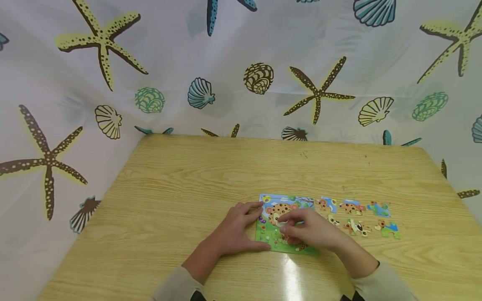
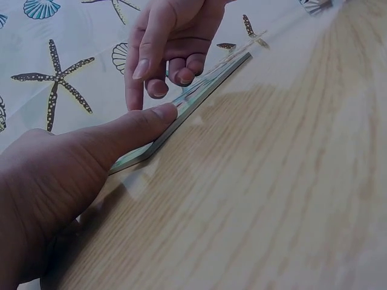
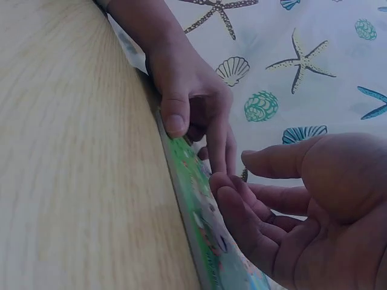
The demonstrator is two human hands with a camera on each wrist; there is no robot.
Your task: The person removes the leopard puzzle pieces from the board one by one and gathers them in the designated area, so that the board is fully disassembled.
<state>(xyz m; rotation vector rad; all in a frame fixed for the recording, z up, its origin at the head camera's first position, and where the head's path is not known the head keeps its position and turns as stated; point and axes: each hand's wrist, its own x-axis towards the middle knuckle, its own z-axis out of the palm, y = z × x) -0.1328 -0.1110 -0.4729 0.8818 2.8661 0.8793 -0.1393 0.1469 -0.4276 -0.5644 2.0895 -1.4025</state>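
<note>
A puzzle board (image 1: pixel 269 242) with a spotted cartoon animal on blue and green lies flat on the table. My left hand (image 1: pixel 241 228) spans its left edge, fingers near the upper corner. The left thumb (image 2: pixel 145 124) presses on the lower left corner in the left wrist view. Over the middle of the board is my right hand (image 1: pixel 310 230), its index finger reaching down towards the picture. In the right wrist view the right thumb (image 3: pixel 278 162) stands apart from the loosely bent fingers, with no piece showing between them. This hand hides part of the picture.
Several loose puzzle pieces (image 1: pixel 352 207) lie in two rows right of the board, the near row partly behind my right hand. The wooden table (image 1: pixel 169 188) ends at a hanging cloth (image 1: pixel 233 58) printed with starfish and shells, behind and at the sides.
</note>
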